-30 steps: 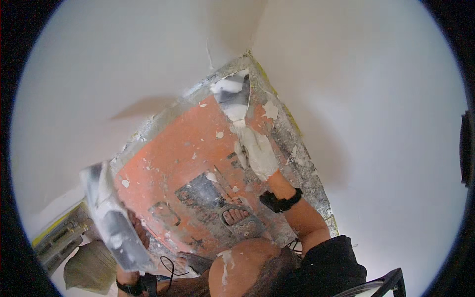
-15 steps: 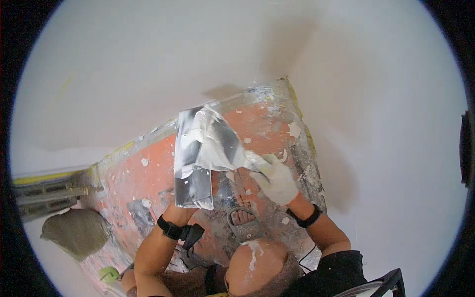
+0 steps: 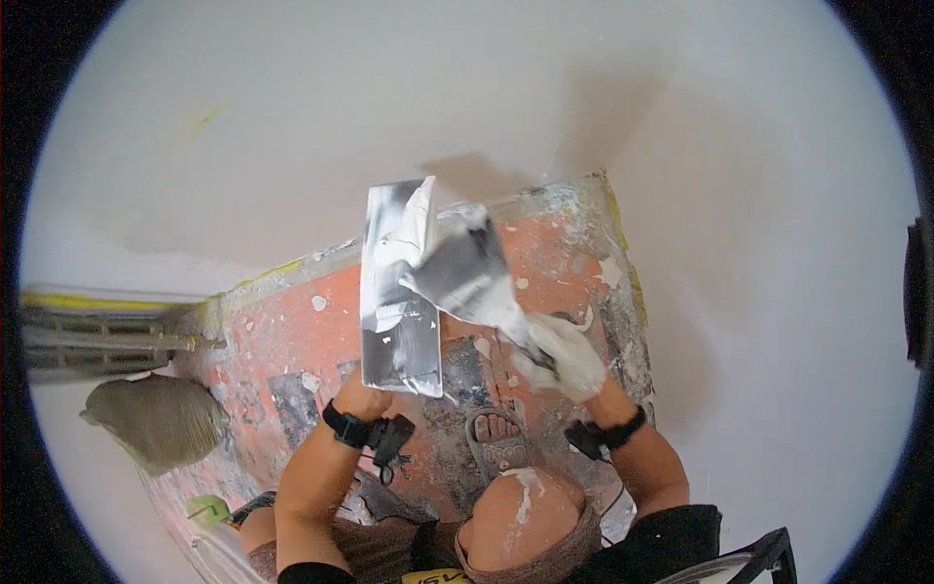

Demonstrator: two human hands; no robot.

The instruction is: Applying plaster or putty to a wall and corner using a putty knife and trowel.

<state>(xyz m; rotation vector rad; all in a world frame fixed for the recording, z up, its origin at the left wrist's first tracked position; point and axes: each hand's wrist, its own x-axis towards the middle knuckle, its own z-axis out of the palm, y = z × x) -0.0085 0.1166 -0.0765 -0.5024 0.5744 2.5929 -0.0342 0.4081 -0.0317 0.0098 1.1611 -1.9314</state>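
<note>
My left hand (image 3: 364, 397), mostly hidden beneath it, holds up a long rectangular steel plastering trowel (image 3: 403, 360) with its flat face toward me. White plaster (image 3: 420, 222) is heaped along the trowel's right edge near the far end, with smears lower down. In a plaster-stained white glove, my right hand (image 3: 564, 360) grips the handle of a wide putty knife (image 3: 472, 268). The knife's blade is slanted across the trowel's right edge beside the plaster, grey metal showing through a white film. Motion blurs the blade a little.
Pale walls meet at a corner (image 3: 601, 177) ahead, above a reddish floor (image 3: 292, 336) splattered with dried plaster. My sandalled foot (image 3: 498, 438) and bent knee are close below my hands. A brown-grey sack-like object (image 3: 156, 420) lies left, near dark slatted blocks (image 3: 92, 341).
The putty knife's blade has turned and slid rightward off the trowel's middle, leaving plaster heaped at the edge. My right hand moved slightly right and nearer; the view shifted too.
</note>
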